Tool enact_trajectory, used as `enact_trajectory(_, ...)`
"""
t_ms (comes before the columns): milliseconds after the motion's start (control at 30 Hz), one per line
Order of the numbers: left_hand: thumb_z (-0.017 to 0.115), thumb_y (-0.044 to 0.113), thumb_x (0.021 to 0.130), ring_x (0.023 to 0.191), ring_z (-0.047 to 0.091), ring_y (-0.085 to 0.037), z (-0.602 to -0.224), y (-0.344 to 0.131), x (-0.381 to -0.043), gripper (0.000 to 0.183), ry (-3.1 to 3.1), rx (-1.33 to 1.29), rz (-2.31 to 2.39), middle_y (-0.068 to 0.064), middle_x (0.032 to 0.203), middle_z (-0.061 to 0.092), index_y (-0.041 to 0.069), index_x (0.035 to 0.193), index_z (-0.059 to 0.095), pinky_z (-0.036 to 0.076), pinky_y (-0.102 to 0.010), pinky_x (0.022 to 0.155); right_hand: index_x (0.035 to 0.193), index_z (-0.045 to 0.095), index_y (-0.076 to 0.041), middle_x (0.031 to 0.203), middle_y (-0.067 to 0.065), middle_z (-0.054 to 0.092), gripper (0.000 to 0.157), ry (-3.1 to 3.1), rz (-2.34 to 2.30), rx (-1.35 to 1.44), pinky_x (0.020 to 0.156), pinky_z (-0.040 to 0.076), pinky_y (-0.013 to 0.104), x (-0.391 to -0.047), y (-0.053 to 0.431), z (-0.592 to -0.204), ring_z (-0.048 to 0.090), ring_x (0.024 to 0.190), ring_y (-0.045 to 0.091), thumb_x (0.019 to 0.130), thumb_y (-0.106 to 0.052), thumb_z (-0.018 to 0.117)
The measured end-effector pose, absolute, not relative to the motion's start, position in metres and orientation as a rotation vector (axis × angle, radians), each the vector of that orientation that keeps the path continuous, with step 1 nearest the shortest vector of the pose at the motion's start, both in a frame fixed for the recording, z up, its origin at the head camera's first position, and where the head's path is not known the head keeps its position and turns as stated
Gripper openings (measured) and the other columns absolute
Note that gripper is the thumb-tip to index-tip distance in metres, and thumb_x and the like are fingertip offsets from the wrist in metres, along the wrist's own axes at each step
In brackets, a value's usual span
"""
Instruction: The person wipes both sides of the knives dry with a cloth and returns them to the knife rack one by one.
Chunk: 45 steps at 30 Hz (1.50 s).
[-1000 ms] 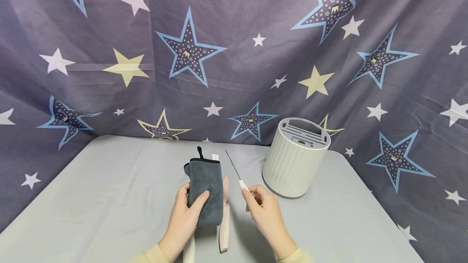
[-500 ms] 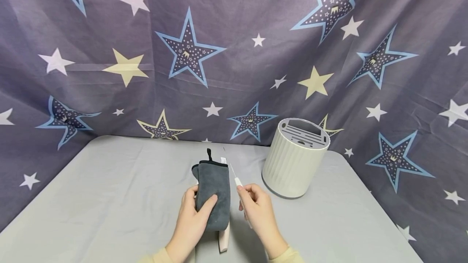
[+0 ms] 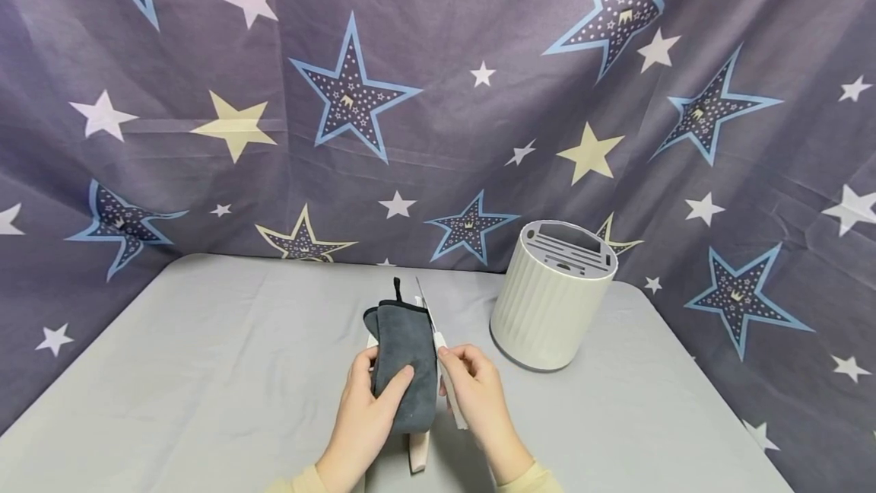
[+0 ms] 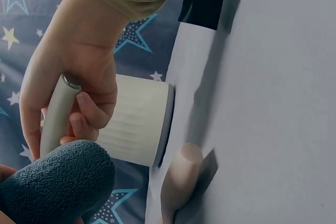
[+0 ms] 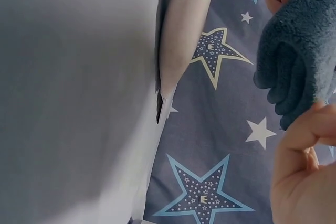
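My left hand grips a folded dark grey cloth, thumb across its front face. In the left wrist view the fluffy cloth shows its thick rounded fold. My right hand holds a knife by its white handle, fingers curled round it. The thin blade points up and away, along the cloth's right edge. In the right wrist view the cloth hangs in several layers, with right-hand fingertips at its lower edge. Below the cloth, a pale pink knife handle lies on the table, its blade hidden.
A cream ribbed knife block with a slotted grey top stands right of the hands, towards the back. The grey-covered table meets a purple star-printed curtain behind it. In the left wrist view the pink knife handle lies near the block.
My left hand has brought the cloth to the right, over the pink knife. My right hand has moved left, bringing the held knife's blade up against the cloth's right edge.
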<state>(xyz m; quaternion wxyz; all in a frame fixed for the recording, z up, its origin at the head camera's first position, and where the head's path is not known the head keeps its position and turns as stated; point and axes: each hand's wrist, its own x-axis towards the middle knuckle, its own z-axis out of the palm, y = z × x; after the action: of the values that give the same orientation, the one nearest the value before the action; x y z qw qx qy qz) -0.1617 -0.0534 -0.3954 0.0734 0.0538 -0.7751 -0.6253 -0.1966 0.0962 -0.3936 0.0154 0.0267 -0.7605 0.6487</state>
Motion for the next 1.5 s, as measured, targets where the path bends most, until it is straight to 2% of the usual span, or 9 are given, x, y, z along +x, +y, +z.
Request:
enact_trajectory(167,0.064,0.038,0.095,0.115,0.056,-0.026,-0.392,-0.052,-0.160,0.060,-2.342,0.167,-1.858,-0.016,0.129,0.053,0.004,0.141,0.044,0.045,-0.037,0.090,0.101,0.065,0.005,0.072,0.003,0.061,0.034,-2.357,2.023,0.075,0.048,0.053,0.029,-0.197,0.096,-0.395,0.060,0.058,0.014,0.097,-0.028,0.060)
enact_trajectory(267,0.064,0.039,0.095,0.117,0.054,-0.027,-0.389,-0.051,-0.158,0.060,-2.356,0.160,-1.828,-0.015,0.132,0.052,0.005,0.141,0.045,0.045,-0.039,0.091,0.100,0.065,0.004,0.075,0.003,0.061,0.033,-2.363,2.013,0.068,0.052,0.055,0.030,-0.197,0.096,-0.396,0.061,0.061,0.013,0.097,-0.029,0.061)
enact_trajectory(333,0.065,0.038,0.094,0.118,0.054,-0.027,-0.388,-0.050,-0.157,0.060,-2.355,0.156,-1.822,-0.015,0.133,0.052,0.005,0.140,0.046,0.045,-0.039,0.092,0.097,0.065,0.004,0.075,0.001,0.060,0.032,-2.370,1.991,0.062,0.054,0.053,0.027,-0.197,0.096,-0.395,0.059,0.063,0.011,0.096,-0.029,0.062)
enact_trajectory(467,0.065,0.040,0.094,0.115,0.054,-0.025,-0.386,-0.049,-0.154,0.062,-2.357,0.135,-1.843,-0.014,0.133,0.050,0.006,0.141,0.045,0.046,-0.037,0.089,0.088,0.063,0.003,0.067,-0.003,0.053,0.032,-2.367,1.974,0.050,0.047,0.043,0.022,-0.196,0.096,-0.394,0.049,0.057,0.009,0.094,-0.028,0.064)
enact_trajectory(567,0.066,0.039,0.094,0.113,0.054,-0.024,-0.385,-0.049,-0.152,0.064,-2.351,0.113,-1.883,-0.014,0.135,0.048,0.006,0.143,0.043,0.048,-0.034,0.085,0.084,0.061,0.003,0.063,-0.004,0.049,0.031,-2.346,1.979,0.034,0.044,0.040,0.021,-0.196,0.095,-0.394,0.047,0.053,0.008,0.093,-0.027,0.066)
enact_trajectory(700,0.068,0.037,0.093,0.111,0.054,-0.023,-0.382,-0.048,-0.150,0.065,-2.344,0.088,-1.900,-0.015,0.136,0.048,0.005,0.143,0.043,0.049,-0.033,0.082,0.081,0.060,0.003,0.062,-0.004,0.048,0.029,-2.291,1.959,0.020,0.050,0.042,0.021,-0.196,0.092,-0.396,0.047,0.055,0.007,0.092,-0.023,0.067)
enact_trajectory(933,0.071,0.034,0.090,0.109,0.055,-0.021,-0.378,-0.045,-0.147,0.064,-2.321,0.064,-1.916,-0.014,0.133,0.051,0.004,0.140,0.045,0.050,-0.032,0.082,0.075,0.055,0.003,0.057,-0.006,0.044,0.026,-2.173,1.962,0.013,0.049,0.038,0.019,-0.196,0.085,-0.402,0.043,0.052,0.005,0.090,-0.015,0.066)
enact_trajectory(1500,0.073,0.028,0.088,0.099,0.059,-0.018,-0.378,-0.044,-0.146,0.063,-2.254,0.020,-2.071,-0.016,0.130,0.054,0.001,0.138,0.047,0.056,-0.025,0.069,0.079,0.054,0.007,0.065,-0.006,0.047,0.029,-2.105,2.032,-0.009,0.052,0.043,0.021,-0.205,0.087,-0.398,0.048,0.057,0.006,0.093,-0.017,0.063)
